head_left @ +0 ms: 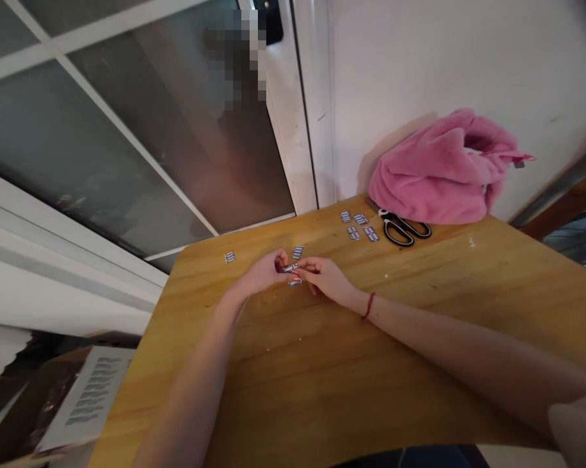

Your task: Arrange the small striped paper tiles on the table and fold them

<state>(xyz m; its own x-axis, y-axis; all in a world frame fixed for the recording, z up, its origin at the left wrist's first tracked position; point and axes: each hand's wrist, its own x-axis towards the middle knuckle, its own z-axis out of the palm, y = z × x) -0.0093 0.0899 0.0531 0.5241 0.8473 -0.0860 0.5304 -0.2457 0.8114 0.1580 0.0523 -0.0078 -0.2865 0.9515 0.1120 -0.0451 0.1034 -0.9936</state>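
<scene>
Dim, flat indoor light. Wall [420, 58] palest; glass [127, 117] dark grey with smeary reflections and a blurred reddish glow. Soft shadow on wall, left of cloth [439, 169]. Table [322, 383] darkens toward its near edge. Wide-angle lean in door bars [46, 44]. Top right corner blacked out. Cards [371, 234] soft, print unreadable. Blocky pixelation, top centre.

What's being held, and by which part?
A small blue-and-white piece, seemingly pinched near its ends: left hand at one, right hand at the other.
</scene>
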